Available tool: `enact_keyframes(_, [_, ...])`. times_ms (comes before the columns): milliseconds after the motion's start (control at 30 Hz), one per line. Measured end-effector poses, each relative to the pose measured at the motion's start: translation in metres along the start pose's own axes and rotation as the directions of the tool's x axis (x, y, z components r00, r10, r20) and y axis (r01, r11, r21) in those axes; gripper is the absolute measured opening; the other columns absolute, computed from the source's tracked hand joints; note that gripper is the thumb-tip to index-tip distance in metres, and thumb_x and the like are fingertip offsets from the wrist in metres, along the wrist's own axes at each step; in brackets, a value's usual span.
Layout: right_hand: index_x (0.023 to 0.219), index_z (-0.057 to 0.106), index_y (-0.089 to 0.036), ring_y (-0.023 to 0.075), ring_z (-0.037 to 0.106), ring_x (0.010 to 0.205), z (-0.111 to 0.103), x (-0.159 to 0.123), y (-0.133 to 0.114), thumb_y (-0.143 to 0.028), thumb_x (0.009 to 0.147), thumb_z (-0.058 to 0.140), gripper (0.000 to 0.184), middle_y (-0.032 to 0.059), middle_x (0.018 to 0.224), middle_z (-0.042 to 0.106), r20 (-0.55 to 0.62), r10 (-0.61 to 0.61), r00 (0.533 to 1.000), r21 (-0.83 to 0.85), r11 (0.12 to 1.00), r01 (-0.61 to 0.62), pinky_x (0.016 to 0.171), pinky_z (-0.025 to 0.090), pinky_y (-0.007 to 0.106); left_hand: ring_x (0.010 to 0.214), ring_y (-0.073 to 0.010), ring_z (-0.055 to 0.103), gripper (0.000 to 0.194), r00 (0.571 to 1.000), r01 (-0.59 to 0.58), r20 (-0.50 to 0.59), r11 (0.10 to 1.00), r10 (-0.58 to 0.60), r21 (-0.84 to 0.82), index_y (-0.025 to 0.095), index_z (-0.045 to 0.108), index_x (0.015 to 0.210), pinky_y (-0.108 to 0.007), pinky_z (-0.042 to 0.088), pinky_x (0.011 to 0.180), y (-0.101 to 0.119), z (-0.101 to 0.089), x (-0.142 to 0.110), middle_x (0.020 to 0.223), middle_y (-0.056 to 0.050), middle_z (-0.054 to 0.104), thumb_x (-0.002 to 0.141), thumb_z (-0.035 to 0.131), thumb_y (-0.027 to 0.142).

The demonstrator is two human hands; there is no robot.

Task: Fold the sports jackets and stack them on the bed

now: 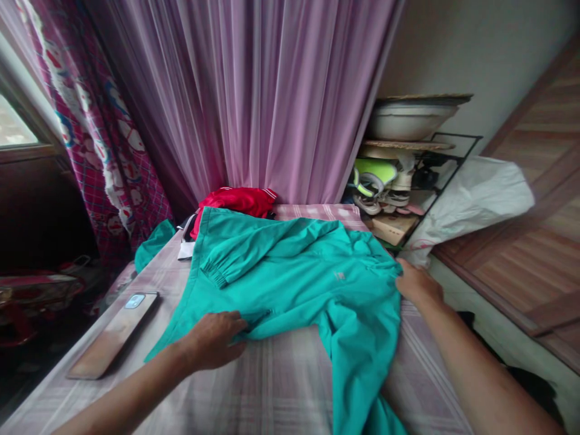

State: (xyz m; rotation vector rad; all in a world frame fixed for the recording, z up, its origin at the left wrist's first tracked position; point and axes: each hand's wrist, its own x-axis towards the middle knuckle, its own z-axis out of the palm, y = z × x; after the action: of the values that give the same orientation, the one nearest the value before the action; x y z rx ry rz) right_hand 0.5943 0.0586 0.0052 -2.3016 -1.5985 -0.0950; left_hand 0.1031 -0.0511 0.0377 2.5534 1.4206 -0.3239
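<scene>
A teal jacket (281, 272) lies spread sideways over the table, its hem to the left and its collar end to the right. One sleeve is folded across the body; the other hangs toward me over the near side. My left hand (217, 339) is closed on the jacket's near side edge, by a pocket opening. At the right, my right hand (417, 283) has its fingers closed on the jacket's collar end; the fingertips are partly hidden. A small logo shows on the chest.
A phone (113, 335) lies face down at the table's left. Red clothing (240, 200) is heaped at the back on the checked cloth (281, 386). Beyond the right edge stand a shoe rack (394, 199) with a basin (412, 118) and a white bag (480, 199). Purple curtains (281, 103) hang behind.
</scene>
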Motion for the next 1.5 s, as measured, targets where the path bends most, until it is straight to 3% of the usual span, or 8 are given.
enact_keyframes(233, [0.128,0.064,-0.018,0.0260,0.058,0.118,0.020,-0.050,-0.097,-0.021,0.090,0.049,0.042,0.0142,0.133,0.061,0.073,-0.341,0.937,0.050,0.940,0.338,0.099,0.044,0.036,0.112,-0.0345,0.063,0.058,0.854,0.386,-0.391,0.922,-0.342,0.037,0.025,0.049,0.141,-0.044,0.053,0.086,-0.055,-0.044,0.038,0.131,-0.016,0.061,0.087,0.061,0.043])
enact_keyframes(667, [0.117,0.069,-0.022,0.0248,0.059,0.117,0.073,-0.075,-0.094,-0.026,0.092,0.043,0.037,0.0104,0.130,0.064,-0.035,-0.289,0.957,-0.008,0.957,0.289,0.094,0.044,0.038,0.080,-0.0231,0.068,0.012,0.912,0.403,-0.144,0.904,-0.384,0.145,0.019,0.069,0.073,-0.032,0.050,0.078,-0.099,-0.142,0.106,0.068,-0.002,0.069,0.068,0.070,0.008])
enact_keyframes(800, [0.116,0.070,-0.022,0.0252,0.059,0.117,0.074,-0.075,-0.095,-0.026,0.091,0.044,0.036,0.0104,0.129,0.065,-0.030,-0.282,0.959,0.026,0.959,0.283,0.094,0.044,0.040,0.116,-0.0334,0.057,0.037,0.778,0.549,-0.437,0.827,-0.452,0.122,0.007,0.057,0.123,-0.050,0.043,0.094,-0.116,-0.233,0.127,0.112,-0.013,0.066,0.093,0.036,0.007])
enact_keyframes(867, [0.116,0.069,-0.022,0.0249,0.059,0.117,0.074,-0.076,-0.095,-0.026,0.090,0.044,0.036,0.0101,0.129,0.065,-0.031,-0.282,0.959,0.042,0.958,0.283,0.094,0.044,0.040,0.127,-0.0372,0.048,0.044,0.598,0.562,-0.691,0.827,-0.407,-0.001,0.013,0.041,0.141,-0.051,0.041,0.099,-0.119,-0.257,0.135,0.136,-0.014,0.053,0.097,0.034,0.014])
enact_keyframes(933, [0.116,0.069,-0.023,0.0245,0.059,0.117,0.074,-0.076,-0.094,-0.025,0.090,0.044,0.036,0.0100,0.128,0.065,-0.042,-0.282,0.959,0.055,0.957,0.284,0.095,0.044,0.040,0.134,-0.0361,0.040,0.046,0.551,0.448,-0.780,0.894,-0.297,-0.024,0.019,0.038,0.144,-0.047,0.040,0.103,-0.116,-0.251,0.142,0.147,-0.010,0.044,0.099,0.041,0.024])
enact_keyframes(1067, [0.115,0.070,-0.023,0.0242,0.059,0.116,0.073,-0.077,-0.095,-0.026,0.091,0.044,0.035,0.0096,0.128,0.066,-0.055,-0.278,0.959,0.070,0.957,0.282,0.094,0.043,0.040,0.115,-0.0277,0.056,0.037,0.815,0.234,-0.566,0.965,-0.126,0.122,0.019,0.062,0.118,-0.040,0.043,0.098,-0.100,-0.173,0.147,0.123,-0.010,0.063,0.089,0.062,0.042])
enact_keyframes(1233, [0.115,0.069,-0.021,0.0249,0.058,0.117,0.072,-0.077,-0.095,-0.025,0.091,0.043,0.036,0.0102,0.129,0.065,-0.038,-0.283,0.958,0.079,0.955,0.285,0.095,0.042,0.040,0.108,-0.0307,0.061,0.014,0.919,0.261,-0.361,0.933,-0.160,0.250,0.019,0.069,0.095,-0.042,0.043,0.094,-0.107,-0.107,0.138,0.106,-0.013,0.068,0.087,0.058,0.021])
enact_keyframes(1500, [0.115,0.069,-0.022,0.0237,0.057,0.119,0.069,-0.078,-0.096,-0.026,0.092,0.043,0.035,0.0092,0.130,0.064,-0.031,-0.269,0.963,0.086,0.959,0.270,0.097,0.041,0.038,0.113,-0.0349,0.060,0.040,0.675,0.577,-0.493,0.809,-0.548,-0.111,0.010,0.063,0.121,-0.049,0.047,0.092,-0.139,-0.189,0.169,0.117,-0.019,0.068,0.099,0.035,0.028])
